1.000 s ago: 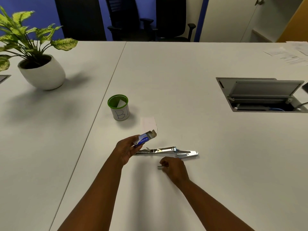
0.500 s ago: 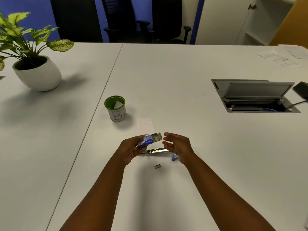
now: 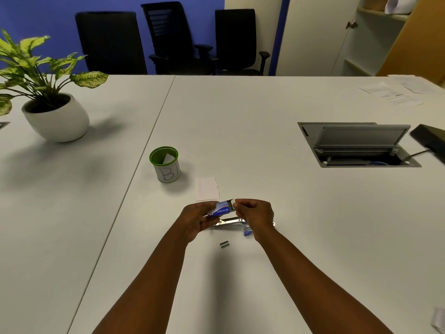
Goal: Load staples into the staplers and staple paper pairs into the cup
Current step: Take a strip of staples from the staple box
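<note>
Both forearms reach forward, left hand (image 3: 195, 219) and right hand (image 3: 256, 215) fingers pinching staple box (image 3: 222, 209).

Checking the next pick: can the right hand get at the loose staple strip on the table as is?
Probably yes. The staple strip lies bare on the table, just near of the right hand, nothing over it. But that hand pinches the staple box flap, so it must release first.

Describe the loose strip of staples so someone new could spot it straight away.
Start at the green-rimmed cup marked B1 on the white table, then come toward the two hands. Just nearer than the opened stapler lies the staple strip: a tiny dark bar, lying alone, untouched.
</note>
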`<state>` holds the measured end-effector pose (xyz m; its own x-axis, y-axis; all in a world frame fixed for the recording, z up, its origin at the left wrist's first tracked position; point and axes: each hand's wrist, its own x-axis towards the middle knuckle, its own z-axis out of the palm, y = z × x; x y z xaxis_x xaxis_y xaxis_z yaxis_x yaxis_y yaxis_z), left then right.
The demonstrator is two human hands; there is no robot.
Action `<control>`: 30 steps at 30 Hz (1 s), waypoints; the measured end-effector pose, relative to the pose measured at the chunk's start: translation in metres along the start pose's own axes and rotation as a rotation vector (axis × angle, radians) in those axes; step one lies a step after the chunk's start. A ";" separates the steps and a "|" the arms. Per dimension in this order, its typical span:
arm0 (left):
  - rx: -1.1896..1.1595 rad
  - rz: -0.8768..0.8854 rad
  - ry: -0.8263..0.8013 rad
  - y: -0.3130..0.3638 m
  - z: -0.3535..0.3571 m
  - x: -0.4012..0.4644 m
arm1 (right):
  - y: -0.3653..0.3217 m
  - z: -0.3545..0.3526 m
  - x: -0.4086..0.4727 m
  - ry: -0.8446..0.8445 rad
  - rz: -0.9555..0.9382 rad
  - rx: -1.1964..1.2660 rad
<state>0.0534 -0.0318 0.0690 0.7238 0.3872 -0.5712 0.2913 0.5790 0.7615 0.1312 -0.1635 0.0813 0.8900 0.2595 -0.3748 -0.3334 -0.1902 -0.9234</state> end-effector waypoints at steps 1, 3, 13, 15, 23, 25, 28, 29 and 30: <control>-0.002 -0.001 -0.004 -0.001 0.001 0.000 | 0.000 0.000 0.000 0.015 -0.015 -0.019; -0.013 -0.002 -0.016 -0.002 0.002 -0.001 | 0.001 -0.001 0.000 0.037 -0.040 -0.046; -0.010 0.010 -0.069 -0.006 0.008 0.002 | 0.004 -0.006 0.001 -0.016 -0.006 -0.037; -0.015 0.010 -0.069 -0.006 0.009 0.001 | 0.004 -0.006 0.001 -0.008 -0.005 -0.052; 0.009 0.016 -0.040 -0.003 0.012 0.002 | 0.000 0.002 -0.002 -0.018 0.045 0.033; 0.006 0.019 -0.027 -0.002 0.013 0.003 | -0.002 0.002 -0.002 -0.035 0.054 0.032; 0.000 0.017 -0.020 -0.003 0.011 0.005 | -0.003 -0.001 -0.002 -0.111 0.007 -0.118; 0.006 0.015 -0.023 -0.003 0.009 0.005 | -0.002 -0.004 -0.001 -0.143 -0.062 -0.228; 0.016 0.009 -0.029 -0.004 0.009 0.007 | 0.000 -0.006 0.000 -0.182 -0.150 -0.343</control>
<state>0.0625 -0.0380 0.0648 0.7444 0.3714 -0.5550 0.2944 0.5634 0.7719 0.1330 -0.1697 0.0823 0.8409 0.4661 -0.2750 -0.0535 -0.4341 -0.8993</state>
